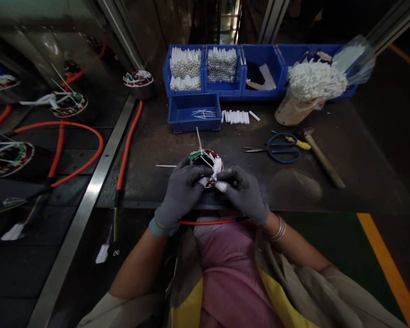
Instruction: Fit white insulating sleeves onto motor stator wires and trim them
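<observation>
A round motor stator (pixel 205 159) with coloured windings and white ties rests at the near edge of the dark workbench (pixel 328 136). My left hand (pixel 182 191), in a grey glove, is closed on its left side. My right hand (pixel 242 191), also gloved, pinches white sleeved leads on top of the stator. An orange cable (pixel 208 222) runs under both wrists. A thin white tie sticks up from the stator.
Blue bins (pixel 222 68) with white tubes line the back, with a smaller blue bin (pixel 194 114) in front. Loose white tubes (pixel 235 117), blue scissors (pixel 280 148), a hammer (pixel 323 159) and a bag of white tubes (pixel 314 82) lie to the right. More stators with orange cables (pixel 68 105) sit left.
</observation>
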A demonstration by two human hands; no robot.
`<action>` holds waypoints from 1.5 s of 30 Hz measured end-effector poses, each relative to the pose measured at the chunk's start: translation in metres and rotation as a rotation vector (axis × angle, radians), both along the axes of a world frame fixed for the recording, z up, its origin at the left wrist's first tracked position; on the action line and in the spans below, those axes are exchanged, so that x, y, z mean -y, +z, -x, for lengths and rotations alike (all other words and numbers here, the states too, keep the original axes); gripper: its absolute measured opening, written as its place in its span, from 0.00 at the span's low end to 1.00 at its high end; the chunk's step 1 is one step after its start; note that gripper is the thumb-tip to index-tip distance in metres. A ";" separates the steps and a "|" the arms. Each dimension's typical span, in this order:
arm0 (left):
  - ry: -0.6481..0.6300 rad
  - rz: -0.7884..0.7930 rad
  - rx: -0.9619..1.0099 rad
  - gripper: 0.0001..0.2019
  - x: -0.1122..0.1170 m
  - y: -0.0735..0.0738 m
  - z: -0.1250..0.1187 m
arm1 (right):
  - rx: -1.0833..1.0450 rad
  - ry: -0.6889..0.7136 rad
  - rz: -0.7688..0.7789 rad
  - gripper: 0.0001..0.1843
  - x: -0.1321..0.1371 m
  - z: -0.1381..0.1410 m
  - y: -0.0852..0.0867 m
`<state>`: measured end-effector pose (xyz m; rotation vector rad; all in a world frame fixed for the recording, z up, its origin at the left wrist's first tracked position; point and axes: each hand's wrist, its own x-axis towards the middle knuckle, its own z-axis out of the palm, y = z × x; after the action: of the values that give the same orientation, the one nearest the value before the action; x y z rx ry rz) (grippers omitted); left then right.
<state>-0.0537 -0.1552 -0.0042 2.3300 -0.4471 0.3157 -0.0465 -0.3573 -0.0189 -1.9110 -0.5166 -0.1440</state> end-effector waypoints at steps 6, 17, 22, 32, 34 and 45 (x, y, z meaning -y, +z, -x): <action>0.002 0.002 0.035 0.11 0.000 -0.002 0.000 | 0.005 0.012 0.079 0.02 -0.001 -0.003 0.001; 0.056 -0.022 -0.020 0.12 0.002 0.001 0.002 | 0.233 -0.008 0.875 0.10 -0.023 -0.008 0.042; 0.025 -0.038 -0.028 0.13 0.000 0.001 0.000 | 0.434 0.086 0.905 0.09 -0.003 0.006 0.035; -0.052 -0.083 -0.034 0.10 -0.003 -0.001 -0.003 | 0.483 0.139 0.374 0.10 0.009 -0.034 0.031; -0.076 -0.088 -0.025 0.10 -0.003 -0.001 -0.003 | 0.427 0.255 0.367 0.10 0.012 -0.043 0.029; -0.116 -0.165 -0.041 0.12 -0.003 -0.003 -0.003 | 0.444 0.145 0.427 0.07 -0.001 -0.029 0.011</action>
<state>-0.0512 -0.1520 -0.0075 2.4529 -0.6057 0.1807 -0.0177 -0.3565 -0.0075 -2.2547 -1.0489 -0.3943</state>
